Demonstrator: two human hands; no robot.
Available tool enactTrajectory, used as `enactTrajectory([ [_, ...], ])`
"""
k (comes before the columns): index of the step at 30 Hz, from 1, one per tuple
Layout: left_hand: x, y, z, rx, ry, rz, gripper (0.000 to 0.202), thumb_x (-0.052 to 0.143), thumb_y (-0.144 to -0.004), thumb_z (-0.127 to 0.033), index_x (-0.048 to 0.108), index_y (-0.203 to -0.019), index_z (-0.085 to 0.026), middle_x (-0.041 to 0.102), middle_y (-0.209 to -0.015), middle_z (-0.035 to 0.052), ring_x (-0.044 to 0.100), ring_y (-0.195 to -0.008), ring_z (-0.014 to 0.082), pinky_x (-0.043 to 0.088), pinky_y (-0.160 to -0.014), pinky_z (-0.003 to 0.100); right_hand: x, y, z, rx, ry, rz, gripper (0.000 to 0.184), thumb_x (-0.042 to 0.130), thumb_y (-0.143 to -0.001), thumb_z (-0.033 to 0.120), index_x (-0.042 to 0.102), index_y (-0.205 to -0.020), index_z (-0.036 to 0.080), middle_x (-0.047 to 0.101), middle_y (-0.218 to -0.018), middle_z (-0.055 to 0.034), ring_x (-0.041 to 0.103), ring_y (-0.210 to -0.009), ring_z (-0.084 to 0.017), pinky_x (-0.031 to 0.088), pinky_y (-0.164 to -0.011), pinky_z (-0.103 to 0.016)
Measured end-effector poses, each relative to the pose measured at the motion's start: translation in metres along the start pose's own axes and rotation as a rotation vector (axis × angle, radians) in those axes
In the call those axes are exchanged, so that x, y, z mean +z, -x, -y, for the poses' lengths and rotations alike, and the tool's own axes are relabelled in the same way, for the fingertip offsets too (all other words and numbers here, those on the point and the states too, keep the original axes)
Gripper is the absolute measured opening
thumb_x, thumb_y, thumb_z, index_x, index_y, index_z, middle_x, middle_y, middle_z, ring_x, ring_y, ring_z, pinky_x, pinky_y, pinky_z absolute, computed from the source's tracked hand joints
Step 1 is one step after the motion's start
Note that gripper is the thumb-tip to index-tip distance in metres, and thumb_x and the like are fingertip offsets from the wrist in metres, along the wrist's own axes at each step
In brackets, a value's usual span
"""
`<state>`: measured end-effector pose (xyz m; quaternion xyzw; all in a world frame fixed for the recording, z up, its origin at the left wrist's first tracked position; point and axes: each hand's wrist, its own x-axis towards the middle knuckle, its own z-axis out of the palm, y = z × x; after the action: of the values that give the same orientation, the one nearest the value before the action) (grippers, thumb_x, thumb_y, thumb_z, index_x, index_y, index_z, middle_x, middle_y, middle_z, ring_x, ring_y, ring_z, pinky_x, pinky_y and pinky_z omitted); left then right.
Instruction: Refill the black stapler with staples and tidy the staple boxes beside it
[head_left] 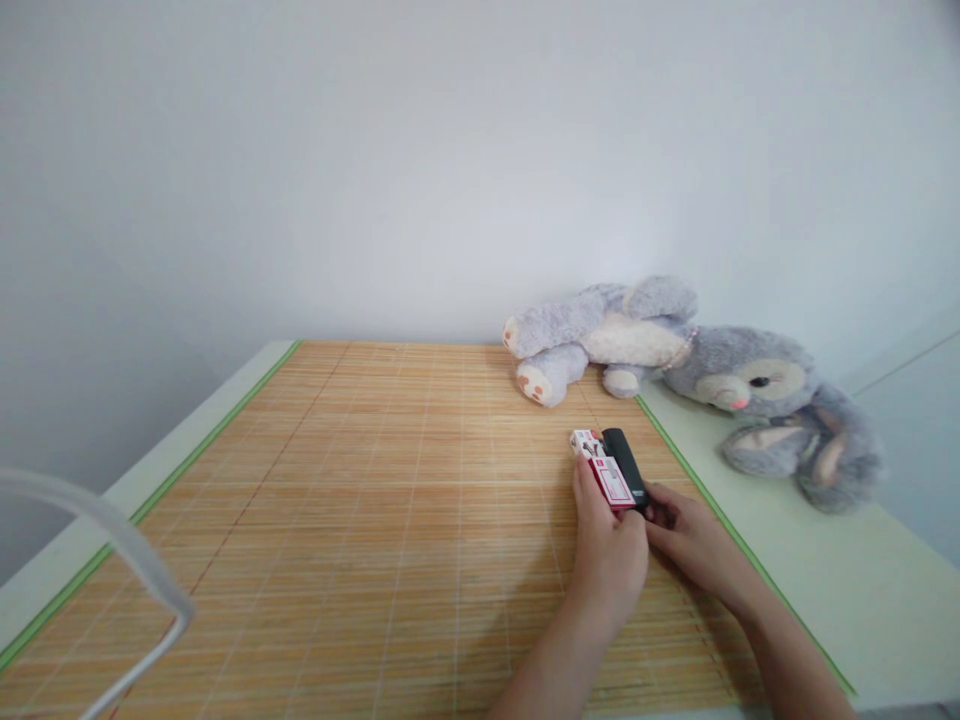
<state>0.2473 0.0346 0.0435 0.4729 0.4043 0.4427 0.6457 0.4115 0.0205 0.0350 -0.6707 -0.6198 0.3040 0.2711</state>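
A small red-and-white box (615,482) lies along the inner side of my left hand (609,560), whose fingers are closed round it. Just beyond it, partly covered, is a second small white box (586,440) with a printed picture. Close against the boxes' right side is a black stapler (624,466), pointing away from me. My right hand (691,540) is closed at the stapler's near end, with its fingertips pinched there. Both hands are low over the bamboo mat (360,520), almost touching each other. The print on the boxes is too small to read.
A grey plush rabbit (637,340) lies on its side along the back right, partly on the mat and partly on the pale tabletop (847,590). A white curved cable or bar (142,565) crosses the lower left, near the camera. A plain wall (375,170) stands behind the table.
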Motion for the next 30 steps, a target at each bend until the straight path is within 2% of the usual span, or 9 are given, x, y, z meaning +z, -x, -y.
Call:
enactTrajectory([
  [4, -0.004, 0.000, 0.002, 0.000, 0.025, -0.034, 0.102, 0.060, -0.077, -0.007, 0.016, -0.169, -0.022, 0.030, -0.173, 0.0095, 0.028, -0.160, 0.0242, 0.017, -0.132, 0.037, -0.001, 0.001, 0.005, 0.008, -0.014, -0.032, 0.046, 0.072, -0.081, 0.046, 0.074, -0.118, 0.017, 0.072, -0.084, -0.0021, 0.061, -0.078, -0.023, 0.049, -0.072, -0.033],
  [8, -0.009, 0.003, 0.011, 0.041, 0.006, -0.024, 0.097, 0.060, -0.081, -0.009, 0.020, -0.168, -0.021, 0.037, -0.170, 0.0106, 0.032, -0.158, 0.0250, 0.022, -0.132, 0.039, -0.002, 0.002, 0.007, 0.021, -0.102, -0.032, 0.057, 0.075, -0.081, 0.051, 0.072, -0.127, 0.019, 0.071, -0.084, -0.0015, 0.061, -0.079, -0.022, 0.050, -0.072, -0.033],
  [13, -0.026, 0.002, 0.021, 0.110, -0.145, -0.071, 0.083, 0.057, -0.090, -0.014, 0.026, -0.166, -0.021, 0.038, -0.169, 0.0117, 0.032, -0.158, 0.0251, 0.027, -0.131, 0.044, 0.000, 0.002, 0.000, 0.051, -0.122, -0.045, 0.063, 0.075, -0.081, 0.055, 0.071, -0.131, 0.017, 0.068, -0.081, -0.0007, 0.059, -0.075, -0.020, 0.048, -0.070, -0.032],
  [17, -0.043, -0.002, 0.015, 0.263, -0.424, -0.076, 0.071, 0.051, -0.089, -0.009, 0.038, -0.159, -0.017, 0.043, -0.165, 0.0134, 0.037, -0.156, 0.0236, 0.029, -0.130, 0.045, 0.000, 0.004, 0.006, 0.030, -0.148, -0.061, 0.055, 0.078, -0.078, 0.053, 0.076, -0.121, 0.018, 0.067, -0.077, -0.0006, 0.058, -0.073, -0.020, 0.049, -0.068, -0.032],
  [20, -0.049, -0.003, 0.008, 0.332, -0.499, -0.039, 0.067, 0.049, -0.088, -0.006, 0.046, -0.154, -0.019, 0.051, -0.159, 0.0107, 0.043, -0.151, 0.0229, 0.032, -0.130, 0.045, 0.001, 0.004, 0.014, 0.018, -0.146, -0.088, 0.050, 0.079, -0.077, 0.054, 0.079, -0.114, 0.020, 0.066, -0.073, -0.0004, 0.059, -0.072, -0.021, 0.050, -0.066, -0.032],
  [23, -0.057, 0.008, -0.001, 0.360, -0.593, -0.006, 0.070, 0.051, -0.089, -0.008, 0.042, -0.157, -0.019, 0.048, -0.161, 0.0096, 0.040, -0.153, 0.0233, 0.033, -0.130, 0.045, 0.002, 0.007, 0.016, 0.012, -0.131, -0.097, 0.059, 0.076, -0.081, 0.056, 0.073, -0.128, 0.020, 0.066, -0.078, -0.0008, 0.060, -0.073, -0.021, 0.052, -0.067, -0.032],
  [25, -0.075, 0.022, -0.008, 0.370, -0.738, 0.019, 0.073, 0.054, -0.090, -0.012, 0.037, -0.161, -0.019, 0.043, -0.166, 0.0091, 0.035, -0.156, 0.0241, 0.033, -0.131, 0.046, 0.002, 0.015, 0.014, 0.017, -0.115, -0.141, 0.071, 0.073, -0.086, 0.055, 0.060, -0.146, 0.021, 0.065, -0.085, -0.0008, 0.059, -0.071, -0.019, 0.053, -0.065, -0.031],
  [27, -0.106, 0.040, -0.013, 0.381, -0.894, 0.021, 0.071, 0.055, -0.094, -0.017, 0.036, -0.162, -0.027, 0.040, -0.169, 0.0037, 0.032, -0.157, 0.0238, 0.032, -0.131, 0.049, 0.004, 0.031, 0.013, 0.020, -0.084, -0.233, 0.078, 0.070, -0.090, 0.054, 0.046, -0.157, 0.023, 0.064, -0.094, -0.0015, 0.057, -0.068, -0.016, 0.052, -0.061, -0.029],
  [30, -0.168, 0.062, -0.016, 0.356, -1.121, -0.110, 0.054, 0.049, -0.102, -0.027, 0.047, -0.156, -0.035, 0.044, -0.166, -0.0012, 0.034, -0.156, 0.0247, 0.036, -0.128, 0.054, 0.022, 0.062, 0.026, -0.004, -0.009, -0.378, 0.065, 0.064, -0.097, 0.051, 0.047, -0.154, 0.027, 0.062, -0.106, -0.0044, 0.061, -0.075, -0.016, 0.056, -0.065, -0.028],
])
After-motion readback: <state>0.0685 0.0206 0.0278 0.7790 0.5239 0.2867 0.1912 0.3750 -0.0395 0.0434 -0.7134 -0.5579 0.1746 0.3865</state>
